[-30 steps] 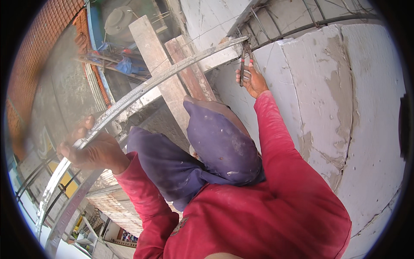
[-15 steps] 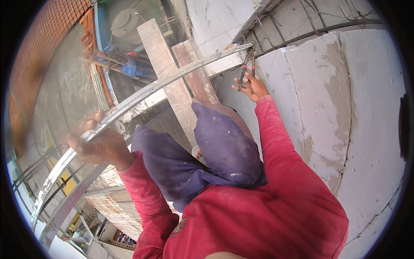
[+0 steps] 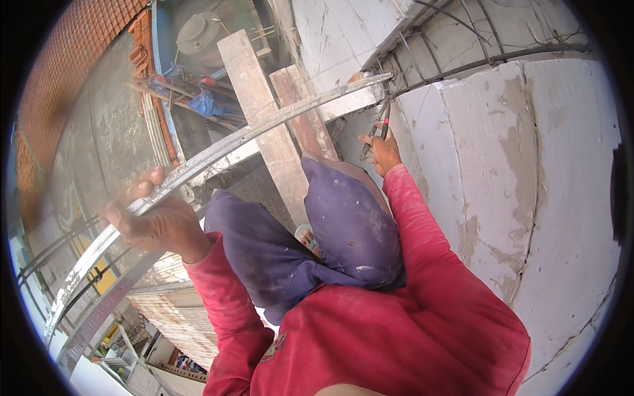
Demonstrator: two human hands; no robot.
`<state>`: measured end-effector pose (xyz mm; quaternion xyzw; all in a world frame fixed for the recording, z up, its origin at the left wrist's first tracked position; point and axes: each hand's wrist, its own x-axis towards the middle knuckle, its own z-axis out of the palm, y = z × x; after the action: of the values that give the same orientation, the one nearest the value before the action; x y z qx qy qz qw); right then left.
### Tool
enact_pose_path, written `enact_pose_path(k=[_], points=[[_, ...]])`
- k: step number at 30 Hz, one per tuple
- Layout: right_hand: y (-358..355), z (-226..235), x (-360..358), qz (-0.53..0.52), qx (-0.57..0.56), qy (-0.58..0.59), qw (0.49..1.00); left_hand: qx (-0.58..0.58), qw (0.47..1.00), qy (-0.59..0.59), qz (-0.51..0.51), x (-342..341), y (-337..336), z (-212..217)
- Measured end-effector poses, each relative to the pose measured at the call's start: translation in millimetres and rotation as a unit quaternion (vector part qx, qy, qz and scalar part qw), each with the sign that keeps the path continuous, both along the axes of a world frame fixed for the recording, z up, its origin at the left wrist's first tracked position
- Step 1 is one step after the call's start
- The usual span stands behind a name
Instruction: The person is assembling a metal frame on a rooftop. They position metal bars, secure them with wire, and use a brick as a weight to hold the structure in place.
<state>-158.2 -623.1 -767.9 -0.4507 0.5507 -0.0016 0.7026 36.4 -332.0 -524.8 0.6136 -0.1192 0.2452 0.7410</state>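
My left hand (image 3: 158, 221) is wrapped round a long whitish metal bar (image 3: 198, 160), which looks curved and slants up to the right. The bar's far end rests near the corner of a grey-white wall block. Just below that end, my right hand (image 3: 384, 153) grips a pair of pincers (image 3: 386, 123) with dark handles and red bands. The jaws point upward, close to the bar's tip and some wire. Whether they bite on anything is too small to make out.
Two wooden planks (image 3: 261, 112) lie beyond my knees. On the right stands a pale block wall (image 3: 489, 145), with bent steel rods (image 3: 475, 30) at its far edge. A second metal strip (image 3: 109, 300) runs below my left hand. Tiled roofs (image 3: 72, 59) lie far below, left.
My right hand has drawn slightly down and left, and the pincers have turned, their handles now appearing closer together. My left hand keeps its hold on the bar. The view has shifted a little.
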Motion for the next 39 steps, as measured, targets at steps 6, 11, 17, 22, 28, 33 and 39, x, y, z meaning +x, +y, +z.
enact_pose_path(k=[6, 11, 17, 22, 28, 33, 39], points=[[26, 4, -22, 0.142, -0.142, 0.042, 0.979, 0.009, 1.000, -0.003, 0.008, -2, 2, -1], [34, 2, -18, 0.202, -0.147, 0.021, 0.968, 0.006, 1.000, -0.020, 0.012, -2, -11, 4], [39, 0, -6, 0.224, -0.181, -0.003, 0.958, 0.004, 0.999, -0.025, -0.023, -1, -4, 2], [37, -25, -9, 0.246, -0.216, 0.010, 0.945, -0.016, 1.000, -0.021, 0.009, -1, -8, -3], [39, -49, 0, 0.319, -0.266, -0.010, 0.910, -0.006, 1.000, 0.005, 0.024, -4, -13, 6], [44, -39, 4, 0.265, -0.209, -0.052, 0.940, 0.017, 1.000, -0.007, 0.015, -1, -5, 3], [36, -26, 5, 0.089, -0.179, -0.034, 0.979, -0.008, 1.000, -0.023, -0.010, -1, -4, -1]])
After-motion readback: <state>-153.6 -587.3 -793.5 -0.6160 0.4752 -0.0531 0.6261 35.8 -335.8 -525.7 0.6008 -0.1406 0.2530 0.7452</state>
